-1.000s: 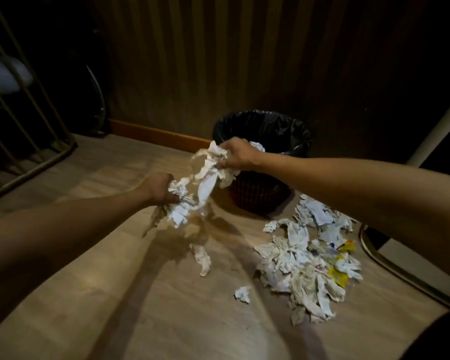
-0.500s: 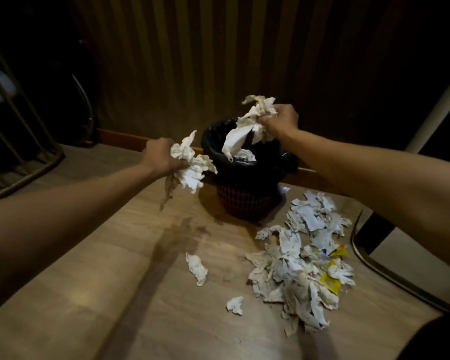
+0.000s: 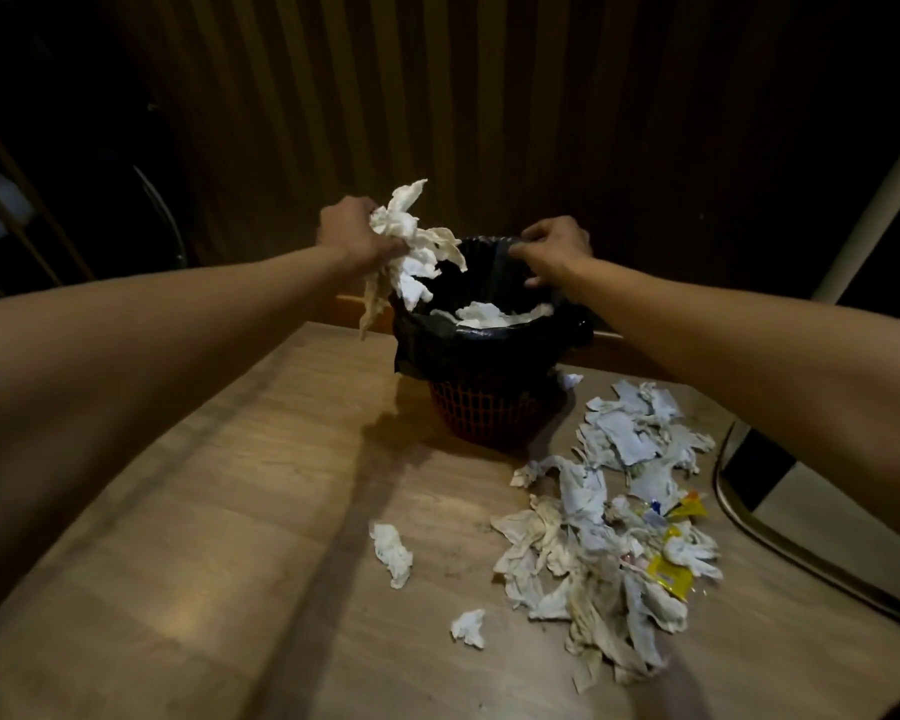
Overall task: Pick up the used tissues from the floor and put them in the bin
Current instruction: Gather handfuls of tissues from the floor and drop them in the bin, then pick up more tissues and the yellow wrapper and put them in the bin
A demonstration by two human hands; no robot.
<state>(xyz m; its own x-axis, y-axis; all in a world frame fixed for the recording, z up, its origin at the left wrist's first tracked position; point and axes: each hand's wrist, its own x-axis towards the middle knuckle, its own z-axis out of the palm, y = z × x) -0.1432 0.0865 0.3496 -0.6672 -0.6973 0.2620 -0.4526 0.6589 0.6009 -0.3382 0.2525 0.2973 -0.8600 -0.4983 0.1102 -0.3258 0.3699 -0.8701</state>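
A red mesh bin lined with a black bag stands on the wooden floor by the wall, with white tissues lying inside it. My left hand grips a bunch of crumpled tissues over the bin's left rim. Over the far right rim, my right hand is empty with its fingers spread and pointing down. A large heap of used tissues lies on the floor to the right of the bin. Two loose pieces lie apart, one tissue in the middle and a smaller tissue nearer me.
Yellow wrappers are mixed into the heap. A striped dark wall rises behind the bin. A metal rack stands at the far left, and a curved metal frame runs along the floor at the right.
My right hand let its tissues fall into the bin and is now empty. My left hand moved up and right with its bunch, to the bin's rim.
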